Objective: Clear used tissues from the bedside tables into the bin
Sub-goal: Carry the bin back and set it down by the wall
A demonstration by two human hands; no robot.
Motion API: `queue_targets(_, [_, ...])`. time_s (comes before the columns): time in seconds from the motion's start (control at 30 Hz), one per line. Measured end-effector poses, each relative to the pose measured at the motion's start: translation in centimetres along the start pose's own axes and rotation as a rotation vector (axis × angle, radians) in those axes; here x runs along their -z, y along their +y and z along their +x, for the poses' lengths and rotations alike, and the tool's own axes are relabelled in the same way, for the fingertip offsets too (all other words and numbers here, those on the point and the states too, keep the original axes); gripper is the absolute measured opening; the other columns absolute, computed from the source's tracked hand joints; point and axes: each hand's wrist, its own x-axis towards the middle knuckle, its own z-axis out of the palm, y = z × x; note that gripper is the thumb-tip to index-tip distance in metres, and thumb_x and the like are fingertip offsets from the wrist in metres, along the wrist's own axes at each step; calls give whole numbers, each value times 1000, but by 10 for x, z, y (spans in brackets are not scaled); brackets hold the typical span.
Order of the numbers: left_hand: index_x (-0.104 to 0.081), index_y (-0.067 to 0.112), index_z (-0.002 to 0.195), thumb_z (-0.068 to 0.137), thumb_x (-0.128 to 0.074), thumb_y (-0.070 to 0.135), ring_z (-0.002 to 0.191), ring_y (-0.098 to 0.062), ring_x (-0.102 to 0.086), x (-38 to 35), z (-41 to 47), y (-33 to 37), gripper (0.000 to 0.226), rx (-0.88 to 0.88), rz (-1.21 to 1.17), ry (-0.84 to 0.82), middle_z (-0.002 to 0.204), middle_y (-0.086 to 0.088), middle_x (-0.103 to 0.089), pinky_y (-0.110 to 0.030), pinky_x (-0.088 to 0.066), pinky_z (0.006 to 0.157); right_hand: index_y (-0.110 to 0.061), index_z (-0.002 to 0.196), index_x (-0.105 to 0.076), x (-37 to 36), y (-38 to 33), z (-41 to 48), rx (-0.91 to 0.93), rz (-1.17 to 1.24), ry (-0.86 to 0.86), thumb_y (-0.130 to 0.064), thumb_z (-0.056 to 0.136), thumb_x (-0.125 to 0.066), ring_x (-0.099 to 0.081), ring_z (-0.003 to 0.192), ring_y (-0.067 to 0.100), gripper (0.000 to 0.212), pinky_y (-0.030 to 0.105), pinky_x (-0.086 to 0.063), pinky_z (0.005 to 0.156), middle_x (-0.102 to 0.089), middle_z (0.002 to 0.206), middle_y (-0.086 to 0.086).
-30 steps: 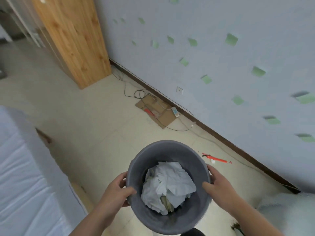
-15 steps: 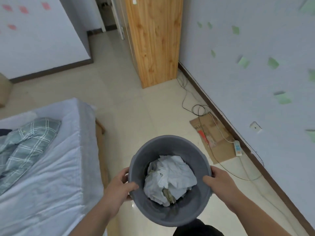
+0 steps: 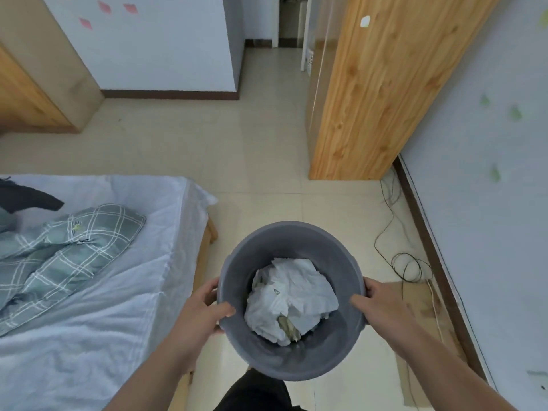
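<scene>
I hold a round grey bin (image 3: 290,235) in front of me, above the floor, with both hands on its rim. My left hand (image 3: 201,310) grips the left side, thumb inside the rim. On the opposite side, my right hand (image 3: 382,307) grips the rim in the same way. Crumpled white tissues (image 3: 292,295) fill the bottom of the bin. No bedside table is in view.
A bed with a white sheet (image 3: 89,307) and a green checked blanket (image 3: 65,247) lies at my left. A wooden wardrobe (image 3: 379,93) stands ahead on the right. Black cables (image 3: 406,262) and flat cardboard (image 3: 421,310) lie along the right wall. Tiled floor runs ahead towards a doorway (image 3: 289,22).
My view has swung left, away from the right wall, bringing the bed and the doorway into sight. Both hands keep the same grip on the bin.
</scene>
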Motion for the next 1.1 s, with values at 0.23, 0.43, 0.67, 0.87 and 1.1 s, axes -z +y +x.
queue_targets(0.23, [-73,41,120,66,-75,16,92,-21,-82,49,131,118,59,19,6,18,111,6,-83,-32,-67,70,-34,84,-78,-16,-136,142,6,-6,-82,-24,67,-62,-72,69,17,25,31,-59,59,-80,84,0])
queue_targets(0.43, [-74,42,122,68,-75,18,96,-21,-81,68,236,229,59,-42,21,44,113,4,-83,-31,-66,73,-36,83,-76,-7,-244,267,58,-43,-73,-25,68,-59,-67,61,8,25,24,-51,52,-78,79,-6])
queue_targets(0.67, [-73,31,126,67,-72,13,91,-23,-81,70,387,325,62,9,-7,92,107,-3,-83,-29,-65,68,-22,80,-76,0,-346,446,34,-56,-154,-23,66,-60,-61,60,15,21,31,-46,57,-76,82,9])
queue_targets(0.87, [-72,30,126,82,-71,0,90,-21,-81,96,489,439,53,-29,-51,152,109,-2,-84,-25,-63,64,-30,79,-75,9,-484,573,139,-92,-219,-26,66,-61,-59,54,5,19,24,-46,54,-72,68,-9])
queue_targets(1.1, [-77,40,114,67,-73,11,91,-23,-81,139,614,532,56,-61,-109,188,109,-3,-84,-29,-64,66,-33,89,-77,-9,-596,697,160,-102,-203,-25,69,-63,-67,66,9,25,26,-50,56,-78,83,0])
